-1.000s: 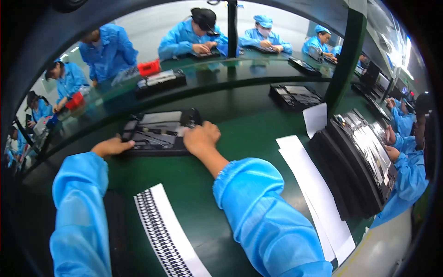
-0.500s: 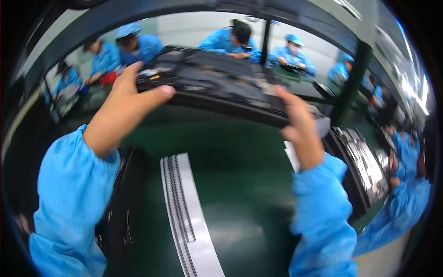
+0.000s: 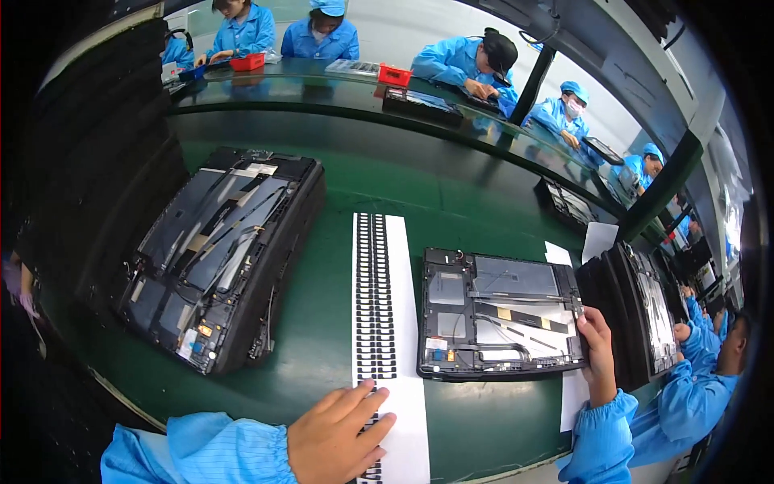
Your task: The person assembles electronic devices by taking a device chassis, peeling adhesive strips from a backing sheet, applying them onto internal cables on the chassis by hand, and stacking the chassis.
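two bare hands [image 3: 334, 436], one opened device [image 3: 516, 310], three black stacks [image 3: 278, 266]
of the stacks, two at left and one at right, their layers too dark to count; one long white strip [image 3: 405, 323] near the middle, bearing two columns of small black pieces [image 3: 364, 298], too many to count surely; at least two plain papers [image 3: 600, 239] at right; at least three more devices [image 3: 568, 202] farther off; one blue bin [image 3: 192, 74] at far left and two red bins [image 3: 395, 76] on the far bench [image 3: 347, 90]; two dark posts [image 3: 667, 184]; six people in blue [image 3: 443, 60] along the far side and at least one at right; among the far ones, three blue caps [image 3: 575, 90], one black cap [image 3: 501, 52], one white mask [image 3: 574, 108]
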